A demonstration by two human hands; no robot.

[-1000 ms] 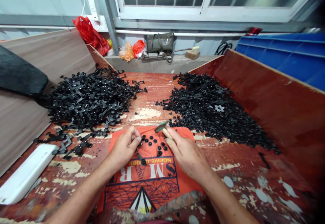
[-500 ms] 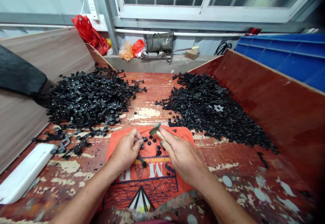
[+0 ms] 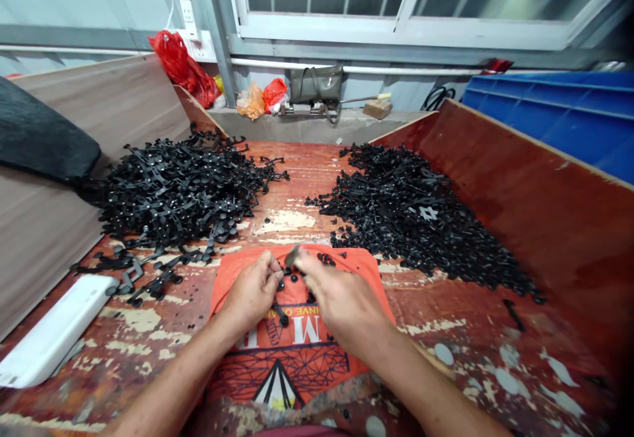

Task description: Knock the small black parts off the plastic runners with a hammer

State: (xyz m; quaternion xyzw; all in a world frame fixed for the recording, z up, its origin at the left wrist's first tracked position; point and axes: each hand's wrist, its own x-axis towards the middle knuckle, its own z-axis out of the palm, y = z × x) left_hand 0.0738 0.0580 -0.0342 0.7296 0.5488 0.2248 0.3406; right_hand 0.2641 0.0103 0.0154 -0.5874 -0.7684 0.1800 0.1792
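My left hand (image 3: 252, 292) is closed in a pinch on a black plastic strip (image 3: 277, 310) that hangs down over an orange printed cloth (image 3: 297, 338). My right hand (image 3: 337, 302) is closed on a small green-handled tool (image 3: 292, 255), its tip right beside my left fingertips. Small black round pieces (image 3: 297, 278) lie loose on the cloth between and under my hands. A pile of black strips with round pieces attached (image 3: 178, 186) lies at the left. A second pile of black plastic pieces (image 3: 411, 219) lies at the right.
The worn red wooden worktop (image 3: 475, 358) has raised board sides left and right. A white flat object (image 3: 54, 328) lies at the near left. A blue crate (image 3: 559, 110) stands beyond the right board. Bags and a small box sit on the ledge under the window.
My right hand has moved left with the green-handled tool until it meets my left fingertips. My left hand has kept its pinch on the strip.
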